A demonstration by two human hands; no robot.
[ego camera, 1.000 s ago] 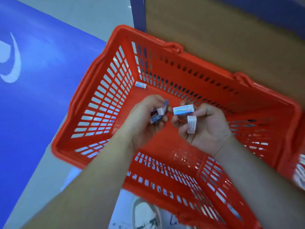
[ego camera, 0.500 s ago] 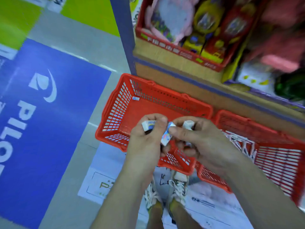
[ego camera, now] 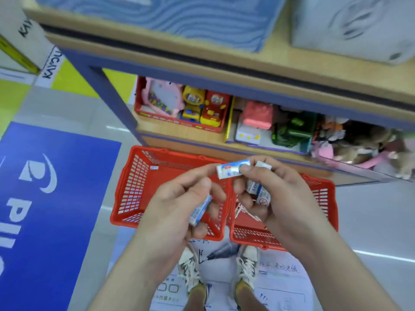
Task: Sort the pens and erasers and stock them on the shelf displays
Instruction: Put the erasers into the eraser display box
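Head view: left grip (ego camera: pixel 179 198) and right grip (ego camera: pixel 280 194) raised above two red baskets (ego camera: pixel 134 187) on the floor, near the shelf (ego camera: pixel 224 57). Right grip pinches a boxed eraser (ego camera: pixel 232 169), with spare erasers (ego camera: pixel 258 191) curled in its palm. Left grip's forefinger touches the boxed eraser's left end; its other fingers clasp a second eraser (ego camera: pixel 199 211). A loose eraser (ego camera: pixel 154 167) lies in the left basket.

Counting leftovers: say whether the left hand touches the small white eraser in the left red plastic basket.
Apart. Head view: the eraser lies in the basket's far corner, well clear of the left hand.
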